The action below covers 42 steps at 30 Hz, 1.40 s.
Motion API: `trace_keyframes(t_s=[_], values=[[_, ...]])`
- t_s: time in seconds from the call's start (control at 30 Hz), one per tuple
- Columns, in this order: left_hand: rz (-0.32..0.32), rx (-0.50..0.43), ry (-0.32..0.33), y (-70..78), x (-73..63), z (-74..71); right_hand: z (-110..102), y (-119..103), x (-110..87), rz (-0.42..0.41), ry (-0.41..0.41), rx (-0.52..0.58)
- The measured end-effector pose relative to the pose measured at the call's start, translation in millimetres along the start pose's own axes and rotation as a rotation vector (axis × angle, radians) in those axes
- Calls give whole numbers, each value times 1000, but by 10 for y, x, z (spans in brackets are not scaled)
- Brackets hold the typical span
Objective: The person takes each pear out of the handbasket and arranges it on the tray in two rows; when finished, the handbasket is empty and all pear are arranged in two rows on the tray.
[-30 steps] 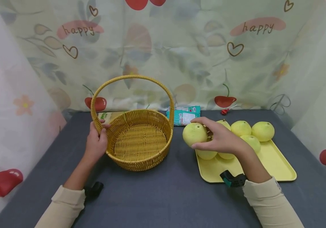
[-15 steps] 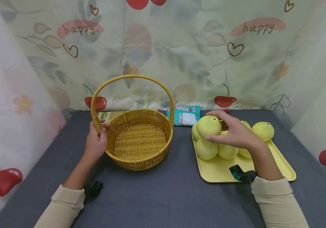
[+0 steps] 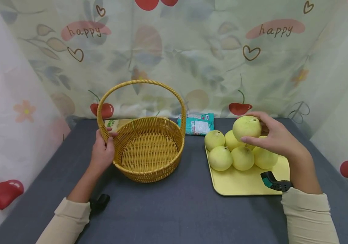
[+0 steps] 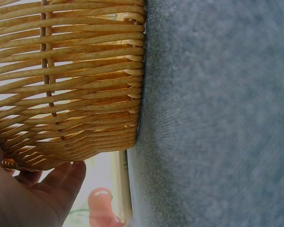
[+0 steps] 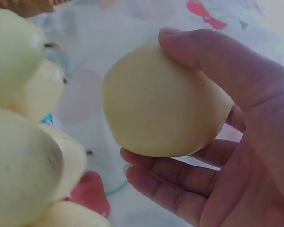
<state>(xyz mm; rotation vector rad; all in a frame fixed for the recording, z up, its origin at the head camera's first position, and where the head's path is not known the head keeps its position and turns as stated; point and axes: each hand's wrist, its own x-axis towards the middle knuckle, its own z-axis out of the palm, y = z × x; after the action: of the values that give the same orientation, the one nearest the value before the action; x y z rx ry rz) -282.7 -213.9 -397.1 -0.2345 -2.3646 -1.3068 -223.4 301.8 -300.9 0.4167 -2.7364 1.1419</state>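
My left hand (image 3: 102, 154) grips the golden wicker basket (image 3: 148, 176) at its left side, where the tall handle meets the rim. In the left wrist view, fingers curl at the edge of the woven wall (image 4: 85, 85). The basket stands upright with its bare woven bottom showing. My right hand (image 3: 279, 135) holds a round, pale yellow-green pear (image 3: 246, 128) above the other fruit. In the right wrist view, thumb and fingers wrap the pear (image 5: 156, 104) from opposite sides. Several similar pears (image 3: 220, 158) sit in the yellow tray (image 3: 241, 186); hand and forearm hide its right part.
A teal and white packet (image 3: 198, 124) lies behind the basket, to the right. Another beige packet (image 3: 116, 124) is partly covered by the basket. Dark grey cloth (image 3: 174, 213) covers the table, and a printed curtain (image 3: 168, 67) closes off the back.
My right hand has carried the pear rightward, from the tray's left edge across to above its rear right part. The left hand and basket stay in place.
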Motion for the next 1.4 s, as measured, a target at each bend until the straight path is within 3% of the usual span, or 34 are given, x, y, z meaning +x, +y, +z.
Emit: trace_keyframes(t_s=[0.43, 0.6, 0.87, 1.2, 1.4], values=[[-4, 0, 4, 0, 6, 3, -282, 223, -159, 130, 115, -47], [-6, 3, 4, 8, 5, 2, -397, 371, -229, 156, 122, -80], [-3, 1, 3, 12, -3, 0, -550, 571, -352, 189, 63, -144], [3, 0, 4, 4, 4, 3, -644, 768, -472, 294, -6, -229], [5, -1, 0, -12, 8, 1, -648, 881, -504, 320, -128, -259]])
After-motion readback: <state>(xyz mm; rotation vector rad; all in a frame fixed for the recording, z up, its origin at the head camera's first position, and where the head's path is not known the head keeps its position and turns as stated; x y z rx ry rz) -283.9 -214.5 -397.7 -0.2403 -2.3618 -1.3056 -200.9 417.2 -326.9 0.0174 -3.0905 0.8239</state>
